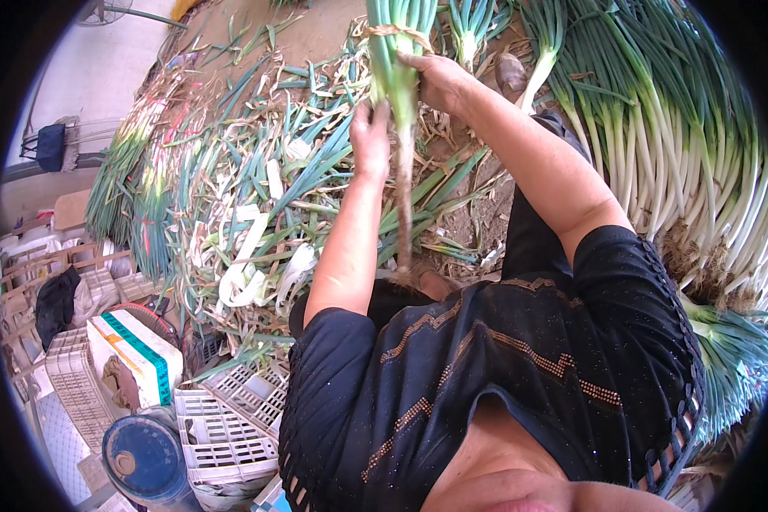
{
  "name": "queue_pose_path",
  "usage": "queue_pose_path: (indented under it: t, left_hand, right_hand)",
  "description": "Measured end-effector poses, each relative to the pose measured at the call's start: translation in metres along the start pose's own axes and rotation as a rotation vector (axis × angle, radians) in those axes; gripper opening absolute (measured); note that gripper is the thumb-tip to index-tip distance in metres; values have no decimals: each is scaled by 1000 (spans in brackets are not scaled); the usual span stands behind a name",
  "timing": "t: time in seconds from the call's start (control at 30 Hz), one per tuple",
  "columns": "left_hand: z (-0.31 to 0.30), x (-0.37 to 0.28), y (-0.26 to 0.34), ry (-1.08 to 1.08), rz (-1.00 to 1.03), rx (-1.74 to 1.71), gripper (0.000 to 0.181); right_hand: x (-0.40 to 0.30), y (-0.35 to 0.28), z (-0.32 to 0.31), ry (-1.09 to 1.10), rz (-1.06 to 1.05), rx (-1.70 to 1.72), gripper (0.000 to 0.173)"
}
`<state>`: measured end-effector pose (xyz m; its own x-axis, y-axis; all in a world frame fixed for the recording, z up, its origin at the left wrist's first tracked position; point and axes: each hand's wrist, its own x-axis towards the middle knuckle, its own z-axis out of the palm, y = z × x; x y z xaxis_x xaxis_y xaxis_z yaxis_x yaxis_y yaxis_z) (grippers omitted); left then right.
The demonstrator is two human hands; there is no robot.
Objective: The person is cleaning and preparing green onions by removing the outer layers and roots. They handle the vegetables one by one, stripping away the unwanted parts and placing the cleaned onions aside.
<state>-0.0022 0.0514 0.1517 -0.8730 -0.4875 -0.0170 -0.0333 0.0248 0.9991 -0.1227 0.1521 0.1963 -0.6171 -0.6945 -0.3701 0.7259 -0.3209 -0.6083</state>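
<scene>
A large green onion (404,153) hangs upright in front of me, its green leaves at the top and its soiled root end down near my lap. A dry brown leaf strip (393,31) crosses its leaves. My right hand (440,83) grips it from the right, where the leaves meet the stalk. On the left side, my left hand (370,137) has its fingers closed at the lower edge of a green leaf; blur hides the fingertips partly. Below and to the left of both hands lie stripped leaves and peelings (249,224).
A thick row of green onions (653,128) lies at the right. Tied bundles (147,192) lie at the far left. Plastic crates (227,429), a white foam box (137,358) and a blue barrel (144,454) stand at the lower left. A shoe (511,73) shows beyond my right arm.
</scene>
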Motion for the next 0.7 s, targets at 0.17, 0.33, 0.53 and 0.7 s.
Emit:
queue_pose_path:
  t: [0.17, 0.33, 0.53, 0.7]
  left_hand:
    - [-24, -90, -89, -463, -292, 961, 25]
    - [-65, -89, -111, -314, -289, 1013, 43]
    - [18, 40, 31, 22, 220, -7, 28]
    - [13, 23, 13, 62, -25, 409, 18]
  right_hand:
    - [11, -27, -19, 28, -142, 24, 31]
    - [3, -23, -11, -47, -321, 4, 34]
    - [-5, 6, 4, 38, -200, -141, 36]
    - [-7, -14, -6, 165, -176, -162, 37]
